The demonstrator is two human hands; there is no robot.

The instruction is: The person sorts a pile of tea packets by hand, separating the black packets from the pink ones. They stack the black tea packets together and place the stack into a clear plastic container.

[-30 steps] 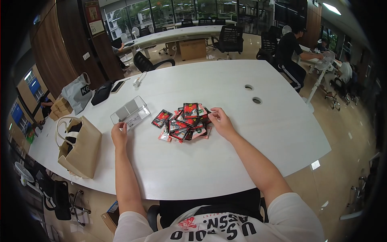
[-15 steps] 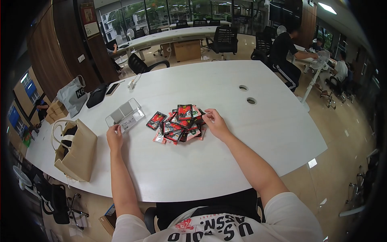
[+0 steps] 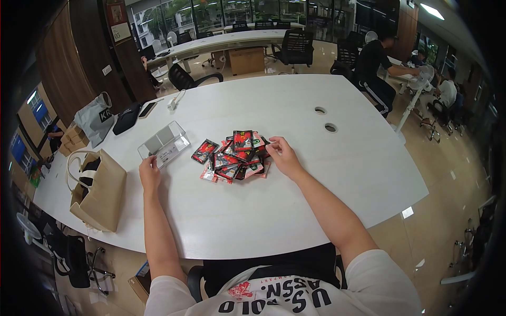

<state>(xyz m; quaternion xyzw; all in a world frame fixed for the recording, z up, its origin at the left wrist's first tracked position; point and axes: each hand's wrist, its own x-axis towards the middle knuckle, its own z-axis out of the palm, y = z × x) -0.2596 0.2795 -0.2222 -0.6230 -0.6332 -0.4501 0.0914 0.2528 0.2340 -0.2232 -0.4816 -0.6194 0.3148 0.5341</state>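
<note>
the left grip (image 3: 149,167) is pinched on a clear rectangular plastic tray (image 3: 164,137) just ahead of it, while the right grip (image 3: 273,146), whose hold i cannot tell, has red-and-black foil sachets (image 3: 240,157) heaped at its left, where a hasty pull could topple loose ones.

We touch the clear plastic box (image 3: 164,143) just beyond our left hand (image 3: 150,174); red-and-black sachets (image 3: 240,157) lie heaped beside our right hand (image 3: 285,160).

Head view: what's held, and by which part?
It can't be told: the left hand is at the near edge of the clear box, the right hand at the right side of the packets.
</note>
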